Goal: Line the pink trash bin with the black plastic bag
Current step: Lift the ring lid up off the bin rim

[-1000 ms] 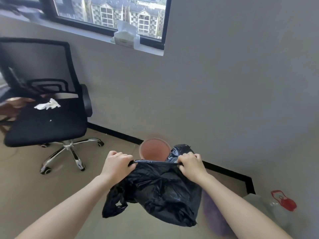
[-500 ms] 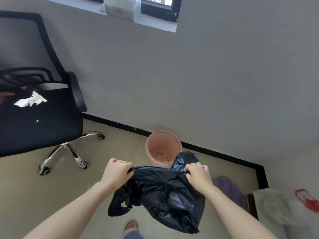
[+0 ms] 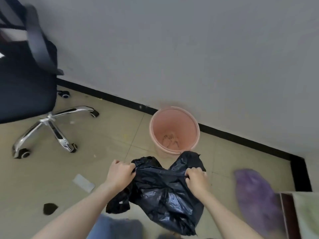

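Film of the black plastic bag (image 3: 165, 192), thin, limp and likely slippery, is pinched at its upper edge by left hand (image 3: 120, 175) and right hand (image 3: 196, 180), fingers clenched; beyond, the pink trash bin (image 3: 174, 130) stands unlined on the floor against the wall.

Wall (image 3: 172, 49): plain grey, black skirting (image 3: 107, 98) along its foot. Floor (image 3: 103, 138): beige tiles, small scraps scattered. Office chair (image 3: 25, 87): black seat, chrome star base (image 3: 50, 125) on castors, far left. Purple bag (image 3: 255, 195): blurred, lower right, near the floor's corner.
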`<state>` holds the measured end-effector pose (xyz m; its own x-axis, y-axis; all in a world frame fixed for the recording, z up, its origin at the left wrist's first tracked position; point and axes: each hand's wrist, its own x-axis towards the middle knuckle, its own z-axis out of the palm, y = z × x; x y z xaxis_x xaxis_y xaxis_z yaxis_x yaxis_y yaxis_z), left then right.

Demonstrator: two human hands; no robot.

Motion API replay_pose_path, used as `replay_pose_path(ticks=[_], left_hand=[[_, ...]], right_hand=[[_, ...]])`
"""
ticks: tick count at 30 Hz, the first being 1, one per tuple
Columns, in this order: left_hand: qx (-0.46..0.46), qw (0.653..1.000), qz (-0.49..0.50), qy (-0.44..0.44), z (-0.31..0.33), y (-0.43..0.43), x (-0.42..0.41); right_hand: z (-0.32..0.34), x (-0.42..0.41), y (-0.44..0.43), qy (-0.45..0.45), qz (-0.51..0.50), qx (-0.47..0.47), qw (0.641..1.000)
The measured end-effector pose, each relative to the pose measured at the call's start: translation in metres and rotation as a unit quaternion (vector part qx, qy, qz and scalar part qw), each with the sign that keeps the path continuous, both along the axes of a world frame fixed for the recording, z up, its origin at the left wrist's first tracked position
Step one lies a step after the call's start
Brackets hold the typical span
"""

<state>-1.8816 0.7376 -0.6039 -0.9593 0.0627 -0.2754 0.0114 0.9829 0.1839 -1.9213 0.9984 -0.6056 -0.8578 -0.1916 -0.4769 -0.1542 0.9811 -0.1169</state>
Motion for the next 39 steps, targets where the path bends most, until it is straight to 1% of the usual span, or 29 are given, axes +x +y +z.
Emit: replay_pose_path(ticks=[4, 7, 10, 12, 13, 15, 16, 18, 20, 22, 24, 25, 28, 31, 32, 34, 36, 38, 39], left_hand=[[-0.027, 0.998, 0.016, -0.045, -0.113, 0.017, -0.02], [-0.038, 0.999, 0.0, -0.014, -0.185, 0.027, -0.028], [-0.068, 0.995, -0.017, -0.076, -0.236, 0.031, -0.031], [-0.067, 0.989, -0.013, -0.131, -0.256, 0.032, -0.033], [-0.054, 0.986, -0.007, -0.157, -0.262, 0.034, -0.034], [-0.029, 0.987, -0.002, -0.16, -0.259, 0.04, -0.039], [-0.022, 0.99, -0.003, -0.138, -0.253, 0.045, -0.042], [-0.012, 0.997, 0.0, -0.073, -0.234, 0.056, -0.049], [0.012, 1.0, 0.018, 0.001, -0.214, 0.069, -0.057], [0.043, 0.997, 0.029, 0.063, -0.199, 0.081, -0.067], [0.05, 0.994, 0.015, 0.091, -0.192, 0.09, -0.076], [0.044, 0.995, -0.002, 0.087, -0.193, 0.093, -0.078], [0.019, 0.999, -0.036, 0.036, -0.202, 0.096, -0.08], [-0.008, 0.999, -0.037, 0.027, -0.206, 0.092, -0.079], [-0.019, 0.999, -0.041, 0.028, -0.205, 0.09, -0.08], [-0.043, 0.998, -0.043, 0.031, -0.202, 0.083, -0.082], [-0.052, 0.998, -0.011, 0.028, -0.199, 0.071, -0.086], [-0.039, 0.998, 0.037, 0.02, -0.195, 0.058, -0.09], [-0.034, 0.998, 0.047, 0.023, -0.193, 0.053, -0.092]], right_hand=[[-0.118, -0.01, 0.013, 0.013, -0.007, 0.007, 1.0], [-0.197, -0.012, 0.02, 0.023, -0.027, 0.011, 0.999], [-0.252, -0.01, 0.023, 0.007, -0.032, 0.015, 0.999], [-0.269, -0.01, 0.025, -0.003, -0.02, 0.009, 1.0], [-0.271, -0.011, 0.026, -0.005, -0.011, -0.001, 1.0], [-0.266, -0.016, 0.03, 0.002, -0.002, -0.04, 0.999], [-0.259, -0.02, 0.032, 0.025, -0.002, -0.069, 0.997], [-0.242, -0.03, 0.036, 0.107, 0.005, -0.104, 0.989], [-0.224, -0.045, 0.04, 0.193, -0.008, -0.118, 0.974], [-0.207, -0.061, 0.039, 0.24, -0.025, -0.122, 0.963], [-0.196, -0.074, 0.035, 0.286, -0.017, -0.117, 0.951], [-0.195, -0.079, 0.032, 0.298, -0.006, -0.108, 0.948], [-0.2, -0.085, 0.023, 0.296, 0.032, -0.093, 0.95], [-0.207, -0.09, 0.017, 0.299, 0.04, -0.053, 0.952], [-0.209, -0.09, 0.015, 0.309, 0.033, -0.056, 0.949], [-0.205, -0.09, 0.005, 0.309, 0.024, -0.08, 0.948], [-0.203, -0.086, -0.011, 0.297, 0.043, -0.103, 0.948], [-0.205, -0.077, -0.036, 0.239, 0.072, -0.176, 0.952], [-0.207, -0.074, -0.049, 0.212, 0.07, -0.204, 0.953]])
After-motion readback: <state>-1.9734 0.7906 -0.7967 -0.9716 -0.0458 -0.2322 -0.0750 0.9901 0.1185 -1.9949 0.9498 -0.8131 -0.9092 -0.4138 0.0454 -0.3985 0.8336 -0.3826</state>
